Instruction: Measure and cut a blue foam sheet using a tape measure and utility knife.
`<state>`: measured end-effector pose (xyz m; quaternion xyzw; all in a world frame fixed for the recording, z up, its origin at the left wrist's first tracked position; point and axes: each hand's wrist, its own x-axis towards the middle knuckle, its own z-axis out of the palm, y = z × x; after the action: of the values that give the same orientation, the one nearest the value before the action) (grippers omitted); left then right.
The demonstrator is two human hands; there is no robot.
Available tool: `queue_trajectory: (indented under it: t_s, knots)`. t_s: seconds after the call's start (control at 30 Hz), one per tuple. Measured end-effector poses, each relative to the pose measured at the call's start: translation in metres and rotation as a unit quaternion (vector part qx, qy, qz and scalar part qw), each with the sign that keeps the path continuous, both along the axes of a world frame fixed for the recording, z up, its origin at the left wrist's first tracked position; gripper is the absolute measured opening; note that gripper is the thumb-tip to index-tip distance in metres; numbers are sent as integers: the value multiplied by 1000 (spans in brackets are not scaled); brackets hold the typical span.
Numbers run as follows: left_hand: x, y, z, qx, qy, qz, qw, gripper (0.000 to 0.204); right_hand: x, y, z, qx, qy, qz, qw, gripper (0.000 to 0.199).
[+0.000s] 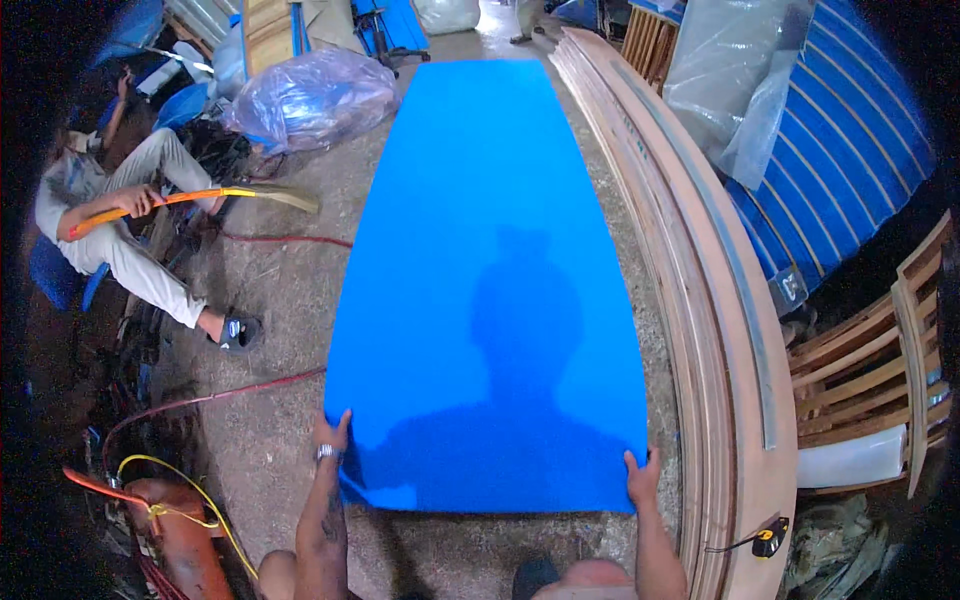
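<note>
A long bright blue sheet [490, 250] lies flat on the concrete floor, running away from me. My left hand [330, 440], with a ring on one finger, grips the sheet's near left corner. At the near right corner my right hand [641, 478] holds the edge, thumb on top. My shadow falls across the near half of the sheet.
Stacked long wooden frames [690, 280] run along the sheet's right side, a black-and-yellow tape measure [770, 540] on them. A seated person [120, 235] at left holds an orange-handled broom [200, 197]. Red hoses [230, 390], a plastic-wrapped bundle [310, 95] and wooden chairs [880, 370] surround.
</note>
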<state>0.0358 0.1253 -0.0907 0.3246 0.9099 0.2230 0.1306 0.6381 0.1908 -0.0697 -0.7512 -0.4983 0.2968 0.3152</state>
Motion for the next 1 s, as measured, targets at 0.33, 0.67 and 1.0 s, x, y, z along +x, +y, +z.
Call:
queue_trajectory:
  t_s: [0.33,0.67,1.0]
  knots:
    - [22,-12,-3,88,-34,-14,995,64,16,-82,-5,-14,-110,-15,994,41]
    - [26,-1,-30,104,-30,-11,994,64,34,-24,-3,-29,-133,36,990,49]
    - [-2,-5,-79,-43,-59,-42,996,78,72,-137,3,-135,-200,8,970,56]
